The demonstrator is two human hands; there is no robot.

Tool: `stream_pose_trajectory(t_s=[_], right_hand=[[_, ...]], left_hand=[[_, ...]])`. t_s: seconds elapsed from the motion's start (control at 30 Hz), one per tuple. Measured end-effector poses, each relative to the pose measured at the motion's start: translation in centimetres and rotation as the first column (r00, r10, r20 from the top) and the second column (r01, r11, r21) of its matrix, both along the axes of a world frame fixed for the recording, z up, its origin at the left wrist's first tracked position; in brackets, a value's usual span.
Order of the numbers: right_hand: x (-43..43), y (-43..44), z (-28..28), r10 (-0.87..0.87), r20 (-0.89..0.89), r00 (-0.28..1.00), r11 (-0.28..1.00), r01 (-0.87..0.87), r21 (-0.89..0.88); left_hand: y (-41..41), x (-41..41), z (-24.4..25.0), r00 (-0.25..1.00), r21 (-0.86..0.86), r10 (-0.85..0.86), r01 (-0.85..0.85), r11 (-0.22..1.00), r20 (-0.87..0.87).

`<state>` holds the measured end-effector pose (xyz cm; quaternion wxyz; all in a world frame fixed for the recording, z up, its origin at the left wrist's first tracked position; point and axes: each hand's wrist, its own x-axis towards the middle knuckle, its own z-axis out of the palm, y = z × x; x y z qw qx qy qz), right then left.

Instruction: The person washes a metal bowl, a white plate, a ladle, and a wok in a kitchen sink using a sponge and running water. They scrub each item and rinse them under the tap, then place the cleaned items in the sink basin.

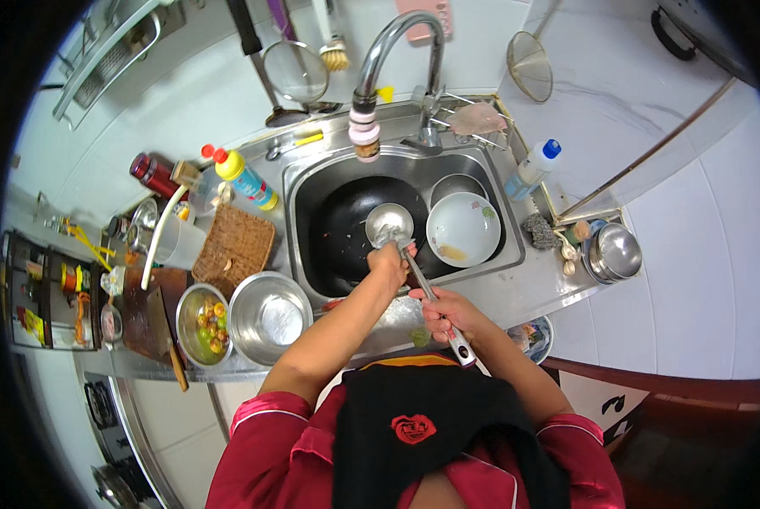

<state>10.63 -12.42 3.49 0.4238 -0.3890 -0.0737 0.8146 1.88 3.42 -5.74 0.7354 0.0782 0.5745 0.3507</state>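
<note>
My right hand grips the handle of a metal ladle, whose bowl is over a black wok in the steel sink. My left hand is closed around a steel wool scourer at the ladle's bowl and neck. Small bits of food lie in the wok. To the right of the ladle, a white bowl with a brownish smear rests in the sink, partly over a metal bowl. Above the sink hangs the curved faucet with a pink and white nozzle.
Left of the sink are an empty metal basin, a bowl of cut fruit, a wicker basket, a yellow-topped bottle and a cleaver on a cutting board. Right are a blue-capped bottle, garlic and stacked metal bowls.
</note>
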Motion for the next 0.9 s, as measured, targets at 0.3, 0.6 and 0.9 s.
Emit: stream_pose_trajectory(t_s=[0.3, 0.6, 0.9], right_hand=[[1.2, 0.5, 0.4, 0.176, 0.022, 0.984, 0.984, -0.176, 0.005], [5.7, 1.0, 2.3, 0.33, 0.107, 0.938, 0.94, -0.337, 0.052], [7.1, -0.7, 2.2, 0.257, -0.022, 0.966, 0.965, -0.255, 0.069]], left_hand=[[3.5, -5.9, -2.4, 0.386, 0.416, 0.167, 0.763, 0.495, -0.907], [8.8, -2.3, 6.8, 0.103, -0.198, 0.307, 0.569, -0.798, -0.946], [8.5, -3.1, 5.7, -0.071, -0.143, 0.238, 0.943, -0.3, -0.969]])
